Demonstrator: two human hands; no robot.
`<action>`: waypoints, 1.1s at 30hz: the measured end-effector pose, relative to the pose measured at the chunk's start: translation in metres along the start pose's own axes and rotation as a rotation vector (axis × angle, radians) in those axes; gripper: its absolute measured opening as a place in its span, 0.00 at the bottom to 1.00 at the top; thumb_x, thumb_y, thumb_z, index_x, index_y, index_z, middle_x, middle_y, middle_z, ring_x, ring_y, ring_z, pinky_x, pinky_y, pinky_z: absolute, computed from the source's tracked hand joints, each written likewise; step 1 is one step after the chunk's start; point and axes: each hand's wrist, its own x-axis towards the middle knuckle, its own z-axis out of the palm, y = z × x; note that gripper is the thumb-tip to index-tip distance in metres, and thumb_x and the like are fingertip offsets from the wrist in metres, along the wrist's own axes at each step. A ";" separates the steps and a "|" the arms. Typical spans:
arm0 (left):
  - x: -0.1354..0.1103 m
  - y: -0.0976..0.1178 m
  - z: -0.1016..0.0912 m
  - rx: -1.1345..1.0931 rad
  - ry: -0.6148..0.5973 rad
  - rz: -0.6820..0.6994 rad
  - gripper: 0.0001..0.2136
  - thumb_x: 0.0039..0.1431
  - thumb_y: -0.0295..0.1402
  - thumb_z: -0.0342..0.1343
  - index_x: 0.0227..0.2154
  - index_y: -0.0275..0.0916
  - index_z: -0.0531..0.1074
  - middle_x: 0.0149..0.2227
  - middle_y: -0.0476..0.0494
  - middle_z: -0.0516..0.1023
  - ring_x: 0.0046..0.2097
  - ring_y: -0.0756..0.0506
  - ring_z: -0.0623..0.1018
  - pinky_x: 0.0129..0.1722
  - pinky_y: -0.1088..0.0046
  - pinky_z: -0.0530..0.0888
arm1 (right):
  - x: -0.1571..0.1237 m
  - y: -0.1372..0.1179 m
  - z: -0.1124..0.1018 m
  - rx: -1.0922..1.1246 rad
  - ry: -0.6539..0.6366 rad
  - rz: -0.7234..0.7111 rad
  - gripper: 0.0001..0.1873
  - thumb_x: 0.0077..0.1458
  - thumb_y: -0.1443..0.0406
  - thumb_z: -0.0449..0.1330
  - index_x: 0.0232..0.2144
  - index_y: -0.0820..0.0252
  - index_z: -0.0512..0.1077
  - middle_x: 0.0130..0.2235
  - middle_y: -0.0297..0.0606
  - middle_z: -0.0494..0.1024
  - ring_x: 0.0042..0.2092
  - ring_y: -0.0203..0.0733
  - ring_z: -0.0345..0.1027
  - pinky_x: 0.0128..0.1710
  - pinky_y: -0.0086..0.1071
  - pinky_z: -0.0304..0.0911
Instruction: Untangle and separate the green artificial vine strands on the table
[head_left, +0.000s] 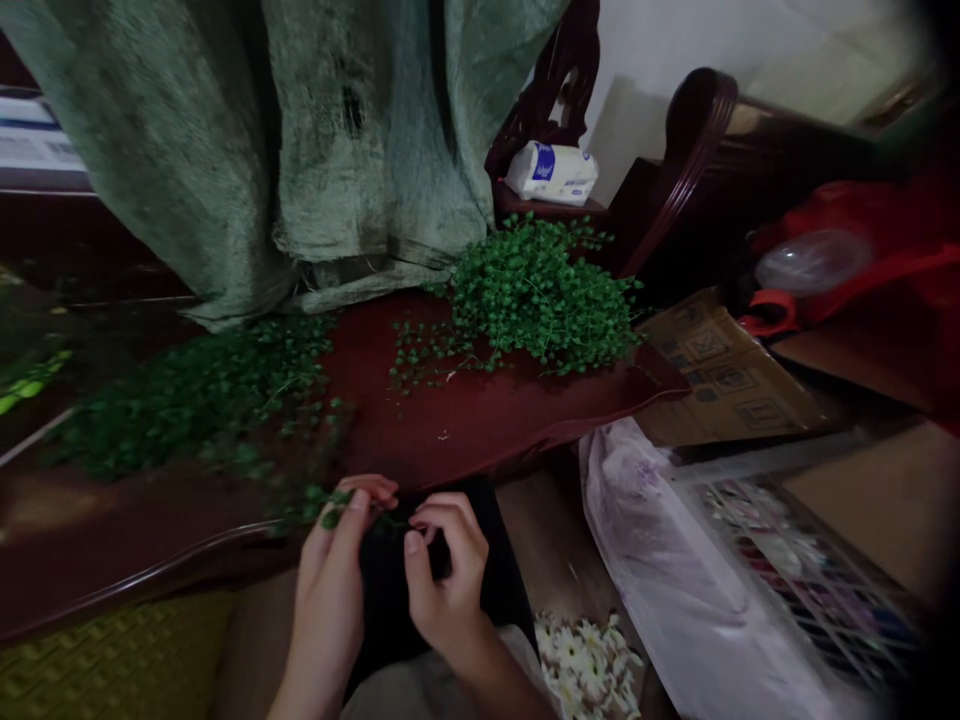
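Over my lap, my left hand [334, 545] is closed around a small-leaved green sprig [319, 500], its leaves poking out past the thumb. Beside it my right hand [448, 565] makes a pinch, thumb near forefinger. A thin stem seems to run from the left fingers to the right fingertips, though the view there is dark. Just beyond my left hand, a loose heap of green sprigs [202, 390] lies on the dark red wooden bench. A denser pile of similar sprigs [540, 295] sits further back on the right.
Grey-green woven sacking [337, 130] hangs over the back of the red bench [427, 420]. A tissue pack [555, 173] stands behind the pile. To the right are a cardboard box [735, 375], a plastic crate [825, 590] with white plastic sheeting [667, 560], and white flowers [589, 665] low down.
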 end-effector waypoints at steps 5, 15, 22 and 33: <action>-0.003 0.003 -0.002 0.135 -0.121 0.041 0.13 0.58 0.45 0.56 0.29 0.41 0.77 0.45 0.44 0.75 0.49 0.44 0.73 0.45 0.75 0.72 | 0.009 -0.015 -0.013 0.136 -0.228 0.053 0.09 0.58 0.60 0.51 0.35 0.58 0.66 0.30 0.34 0.68 0.30 0.37 0.62 0.30 0.31 0.60; -0.004 -0.001 -0.003 0.186 -0.088 0.040 0.12 0.55 0.44 0.59 0.30 0.39 0.76 0.29 0.47 0.76 0.31 0.47 0.76 0.31 0.75 0.73 | -0.007 -0.018 0.012 0.353 -0.074 0.422 0.12 0.59 0.57 0.56 0.31 0.59 0.71 0.27 0.34 0.72 0.28 0.35 0.65 0.27 0.27 0.64; -0.006 -0.005 0.000 0.204 -0.073 0.109 0.13 0.53 0.44 0.60 0.26 0.38 0.75 0.25 0.47 0.76 0.28 0.47 0.74 0.27 0.76 0.71 | -0.004 -0.023 0.021 0.582 -0.110 0.611 0.22 0.55 0.49 0.60 0.43 0.58 0.78 0.46 0.45 0.79 0.48 0.48 0.74 0.49 0.38 0.70; 0.000 -0.010 -0.001 0.358 0.021 0.289 0.13 0.58 0.42 0.54 0.23 0.40 0.73 0.22 0.47 0.74 0.25 0.47 0.73 0.26 0.75 0.70 | 0.000 -0.012 0.026 0.329 -0.120 0.354 0.20 0.62 0.55 0.54 0.28 0.61 0.78 0.28 0.41 0.79 0.32 0.43 0.74 0.34 0.31 0.71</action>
